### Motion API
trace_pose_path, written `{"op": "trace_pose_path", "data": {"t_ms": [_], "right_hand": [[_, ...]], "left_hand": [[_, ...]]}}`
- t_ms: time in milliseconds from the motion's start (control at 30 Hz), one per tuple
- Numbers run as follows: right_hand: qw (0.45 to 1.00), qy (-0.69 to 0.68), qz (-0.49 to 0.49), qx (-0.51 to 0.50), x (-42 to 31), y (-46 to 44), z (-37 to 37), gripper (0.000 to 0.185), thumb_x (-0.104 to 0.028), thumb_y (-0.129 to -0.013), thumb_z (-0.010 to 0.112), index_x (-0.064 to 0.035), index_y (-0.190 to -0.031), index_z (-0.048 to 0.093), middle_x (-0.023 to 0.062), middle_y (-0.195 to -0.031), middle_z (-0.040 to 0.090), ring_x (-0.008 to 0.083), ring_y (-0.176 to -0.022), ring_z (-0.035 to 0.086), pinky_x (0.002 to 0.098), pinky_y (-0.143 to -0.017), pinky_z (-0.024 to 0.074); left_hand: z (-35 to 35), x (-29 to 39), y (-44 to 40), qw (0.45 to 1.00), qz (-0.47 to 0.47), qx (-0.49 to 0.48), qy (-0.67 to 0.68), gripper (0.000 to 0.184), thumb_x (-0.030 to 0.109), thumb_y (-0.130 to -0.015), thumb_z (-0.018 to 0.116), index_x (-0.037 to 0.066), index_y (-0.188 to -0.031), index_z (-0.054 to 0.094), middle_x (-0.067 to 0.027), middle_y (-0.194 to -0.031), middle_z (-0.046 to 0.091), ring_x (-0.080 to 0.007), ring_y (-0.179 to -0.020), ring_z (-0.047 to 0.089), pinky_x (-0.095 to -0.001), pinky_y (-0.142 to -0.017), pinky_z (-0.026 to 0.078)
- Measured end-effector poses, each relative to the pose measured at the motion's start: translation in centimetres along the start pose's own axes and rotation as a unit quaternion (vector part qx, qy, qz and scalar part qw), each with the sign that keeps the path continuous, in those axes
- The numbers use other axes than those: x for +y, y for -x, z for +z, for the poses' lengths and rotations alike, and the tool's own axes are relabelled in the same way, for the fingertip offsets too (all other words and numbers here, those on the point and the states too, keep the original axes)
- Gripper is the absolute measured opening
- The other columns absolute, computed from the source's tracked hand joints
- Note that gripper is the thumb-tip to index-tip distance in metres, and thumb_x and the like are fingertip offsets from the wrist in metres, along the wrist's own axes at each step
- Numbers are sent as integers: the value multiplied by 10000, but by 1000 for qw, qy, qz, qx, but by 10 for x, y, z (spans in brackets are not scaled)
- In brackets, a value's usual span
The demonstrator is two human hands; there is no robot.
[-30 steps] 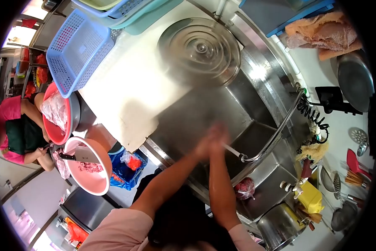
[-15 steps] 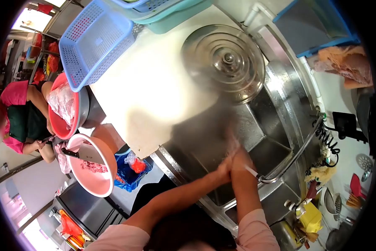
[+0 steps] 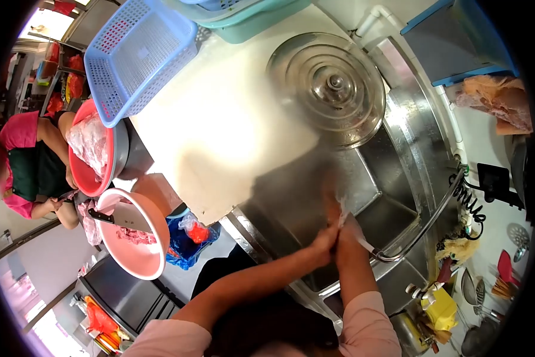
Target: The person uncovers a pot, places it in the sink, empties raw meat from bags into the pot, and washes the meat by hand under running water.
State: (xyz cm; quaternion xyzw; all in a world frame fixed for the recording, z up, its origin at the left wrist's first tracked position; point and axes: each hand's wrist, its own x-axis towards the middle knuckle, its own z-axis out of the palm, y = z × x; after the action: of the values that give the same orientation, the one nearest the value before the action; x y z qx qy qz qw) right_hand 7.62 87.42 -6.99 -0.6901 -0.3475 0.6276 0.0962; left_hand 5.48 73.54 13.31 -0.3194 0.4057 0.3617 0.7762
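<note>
Both hands are over the stainless steel sink (image 3: 386, 220), in water running from the curved faucet (image 3: 392, 257). My left hand (image 3: 325, 241) is closed against my right wrist, its fingers partly hidden. My right hand (image 3: 334, 205) points away from me into a hazy, blurred patch, so its fingers are not clear. Splashing water shows white around it. Beyond the hands, a round metal lid (image 3: 334, 89) with a knob lies across the sink's far end and the white board.
Left of the sink are a white board (image 3: 220, 190), a blue basket (image 3: 139, 59) and a pink basin (image 3: 154, 262) holding meat and a cleaver (image 3: 127, 218). A person (image 3: 26, 160) sits by a red basin (image 3: 92, 184) of meat. Utensils (image 3: 481, 291) hang at right.
The view has shifted slightly, so the lid and sink appear a little farther right. My hands stay together under the water, my left hand now lower against the right wrist.
</note>
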Motion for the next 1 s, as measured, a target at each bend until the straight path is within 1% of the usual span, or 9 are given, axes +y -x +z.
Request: {"op": "trace_pose_path", "data": {"t_ms": [100,233,367,433,600,700,800,900,1000], "right_hand": [[1000,9,-4,4,2,0,-4,264,-355,-1039,508,-105,-972,559,90,-868,551,231,-814,563,380,-692,473],[1000,26,-13,6,-2,5,-9,260,-350,-1038,507,-97,-1007,558,102,-905,557,245,-847,568,388,-717,475],[999,35,-22,7,5,-3,-10,261,-344,-1038,506,-88,-1042,557,114,-941,564,258,-880,573,397,-743,478],[999,36,-25,3,0,-5,-2,263,-341,-1038,505,-84,-1060,557,121,-959,567,265,-897,575,401,-755,479],[999,45,-22,4,7,-12,-1,274,-333,-1037,504,-73,-1104,556,136,-1005,575,282,-939,581,412,-786,482],[998,62,-27,6,12,-11,-7,283,-329,-1037,504,-67,-1130,555,145,-1032,579,292,-964,585,418,-805,484],[997,76,-30,15,17,-3,-17,295,-324,-1036,503,-60,-1157,555,155,-1059,584,302,-989,588,424,-824,486],[994,103,-38,24,27,8,-29,308,-320,-1036,502,-54,-1183,554,164,-1086,589,313,-1014,592,431,-843,488],[988,141,-59,35,40,19,-44,324,-316,-1036,502,-47,-1209,553,173,-1114,593,323,-1039,596,437,-862,490]], "left_hand": [[22,-11,46,991,-55,-59,109,759,477,-880,760,69,-1459,487,-129,-1384,584,-287,-1213,573,-435,-1062,468],[-6,-1,-38,987,13,-117,114,601,542,-942,673,105,-1345,582,-88,-1254,657,-264,-1148,613,-428,-1023,495],[-48,16,-117,964,146,-217,41,597,526,-957,659,130,-1394,567,-79,-1325,635,-252,-1202,593,-415,-1054,468],[-31,16,-81,983,62,-167,50,637,529,-952,666,129,-1433,542,-77,-1391,603,-249,-1245,574,-412,-1080,449],[17,-8,52,996,30,-30,81,679,470,-902,757,71,-1410,549,-112,-1359,615,-251,-1256,573,-444,-1081,453],[21,-24,56,998,10,2,57,714,488,-880,769,59,-1406,546,-139,-1344,621,-262,-1260,571,-455,-1069,459],[-4,-13,-9,994,-76,-12,78,690,465,-867,787,47,-1372,572,-143,-1346,620,-265,-1253,575,-475,-1061,458],[-16,-16,-47,1000,15,-17,8,622,455,-878,771,29,-1303,611,-157,-1327,629,-288,-1224,587,-474,-1047,458],[9,-10,-34,995,-49,-33,-83,547,457,-947,674,26,-1280,624,-158,-1332,632,-308,-1221,588,-466,-1042,456]]}}
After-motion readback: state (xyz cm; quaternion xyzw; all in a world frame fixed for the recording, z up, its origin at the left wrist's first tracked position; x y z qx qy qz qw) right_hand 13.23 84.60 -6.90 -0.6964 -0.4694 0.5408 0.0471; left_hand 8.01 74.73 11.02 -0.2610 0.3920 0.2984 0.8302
